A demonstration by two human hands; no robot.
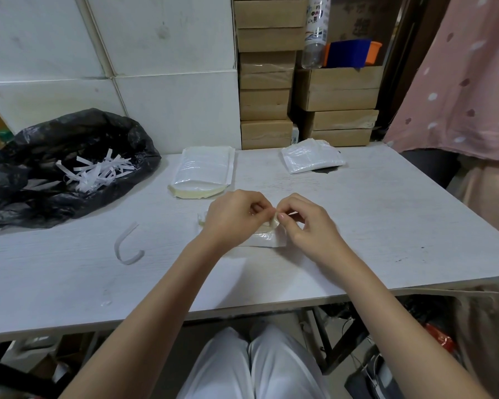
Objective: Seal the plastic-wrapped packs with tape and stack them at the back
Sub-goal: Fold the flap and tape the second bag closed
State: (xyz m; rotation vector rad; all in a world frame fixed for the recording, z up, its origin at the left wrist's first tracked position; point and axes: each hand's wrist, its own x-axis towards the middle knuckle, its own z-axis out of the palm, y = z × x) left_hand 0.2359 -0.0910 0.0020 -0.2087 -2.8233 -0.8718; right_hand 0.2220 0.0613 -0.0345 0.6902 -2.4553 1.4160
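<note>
1. Left hand (231, 217) and right hand (306, 226) meet over a pack (267, 239) lying flat on the table (386, 226), directly under the fingers.
2. Left fingers curled together, tips hidden behind the knuckles; they seem to pinch a yellowish tape strip (272, 223), grip not fully visible.
3. Right fingers (283, 216) pinched on the same strip at its upper end, thumb and forefinger together.
4. Pack mostly covered by both hands; only its near edge and right corner show.
5. Beyond the left fingers: a stack of packs (203, 171) toward the back edge.
6. Beyond the right fingers: a second pile of packs (311, 158), well apart from the first.
7. Left of the left fingers: a loose curled white strip (126, 249) on the table.
8. Far left: black bag (69, 165) holding white paper strips.
9. Cardboard boxes (267, 105) stacked behind the table.
</note>
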